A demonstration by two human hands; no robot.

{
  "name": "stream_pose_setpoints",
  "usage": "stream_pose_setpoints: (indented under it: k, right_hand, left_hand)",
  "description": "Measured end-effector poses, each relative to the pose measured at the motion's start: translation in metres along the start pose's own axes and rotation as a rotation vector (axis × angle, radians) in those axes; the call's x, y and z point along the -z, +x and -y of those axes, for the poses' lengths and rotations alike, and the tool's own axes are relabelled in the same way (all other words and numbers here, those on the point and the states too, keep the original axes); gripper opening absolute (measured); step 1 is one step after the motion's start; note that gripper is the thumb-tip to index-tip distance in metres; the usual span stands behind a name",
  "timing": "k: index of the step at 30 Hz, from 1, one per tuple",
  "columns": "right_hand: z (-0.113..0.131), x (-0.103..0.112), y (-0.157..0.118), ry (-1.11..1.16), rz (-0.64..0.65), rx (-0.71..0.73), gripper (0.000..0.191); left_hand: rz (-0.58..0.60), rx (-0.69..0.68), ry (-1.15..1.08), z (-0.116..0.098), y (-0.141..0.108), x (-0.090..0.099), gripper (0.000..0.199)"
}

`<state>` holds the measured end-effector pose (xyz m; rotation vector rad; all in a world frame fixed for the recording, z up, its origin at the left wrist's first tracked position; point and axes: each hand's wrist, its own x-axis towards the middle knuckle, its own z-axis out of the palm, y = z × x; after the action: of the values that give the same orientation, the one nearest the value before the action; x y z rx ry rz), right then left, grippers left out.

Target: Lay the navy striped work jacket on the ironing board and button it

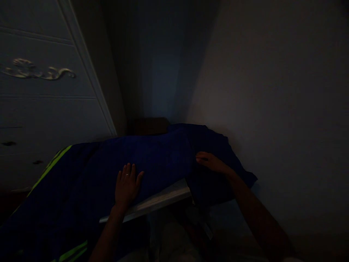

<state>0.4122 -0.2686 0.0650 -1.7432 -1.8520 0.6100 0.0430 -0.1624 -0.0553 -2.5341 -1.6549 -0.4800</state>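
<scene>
Dark blue cloth (160,154) lies along a narrow board (166,196), spilling past both ends; light is poor, folds hard to read. Green stripes (53,163) run down its left side, more at bottom left.

Board: pale front edge exposed from near the left wrist to just short of the right hand, cloth set back from it there. Right end of the board sits under or beside the darker cloth, can't tell which.

Left hand (127,187): palm down on the cloth near the front edge, fingers spread, thumb out, ring (127,175) on one. Right hand (212,162): at the right end of the lighter blue section, fingers bent, tips at its edge; can't tell if they're pinching it. Hands well apart, smooth cloth between; open air above it.

Limits: cabinet (49,112) with an ornate handle (56,74) just behind the cloth's left half; brown box (149,125) behind the middle; wall (286,109) close along the right, cloth corner near it. Room to move is mainly up and toward the wearer.
</scene>
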Motion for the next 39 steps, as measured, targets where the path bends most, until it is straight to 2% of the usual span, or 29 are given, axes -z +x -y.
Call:
stream_pose_setpoints:
  k: [5, 8, 13, 18, 20, 24, 28, 33, 36, 39]
  right_hand:
    - [-0.001, -0.001, 0.002, 0.009, 0.09, -0.015, 0.027]
    - [-0.005, -0.007, 0.006, -0.081, 0.067, -0.023, 0.02]
    - [-0.009, -0.014, 0.005, -0.105, -0.039, -0.063, 0.024]
    - [-0.007, -0.015, -0.003, -0.027, 0.025, -0.088, 0.034]
    - [-0.003, -0.017, -0.002, -0.043, 0.032, -0.081, 0.026]
    - [0.005, -0.02, 0.005, -0.031, -0.035, -0.122, 0.012]
    - [-0.001, -0.003, 0.006, 0.156, -0.061, -0.267, 0.018]
    - [-0.028, 0.034, -0.004, 0.319, -0.205, -0.459, 0.038]
    - [-0.04, 0.042, -0.01, 0.366, -0.192, -0.497, 0.042]
    - [-0.044, 0.039, -0.01, 0.405, -0.212, -0.454, 0.046]
  left_hand:
    - [0.02, -0.031, -0.022, 0.0, 0.0, 0.003, 0.073]
    - [0.008, -0.011, -0.009, -0.001, 0.0, 0.003, 0.074]
    - [0.01, -0.005, -0.001, -0.001, 0.0, 0.0, 0.075]
    - [-0.01, -0.011, 0.012, 0.001, 0.0, -0.003, 0.075]
    - [-0.015, -0.015, 0.014, 0.002, -0.001, -0.003, 0.076]
    - [-0.015, -0.014, 0.016, 0.001, 0.0, 0.0, 0.076]
    - [0.0, -0.017, 0.003, 0.0, 0.0, 0.001, 0.076]
    - [-0.017, -0.011, 0.004, 0.002, 0.0, -0.002, 0.076]
    - [-0.015, -0.011, 0.003, 0.002, 0.0, -0.003, 0.075]
    - [-0.019, -0.011, -0.001, 0.001, -0.001, -0.002, 0.074]
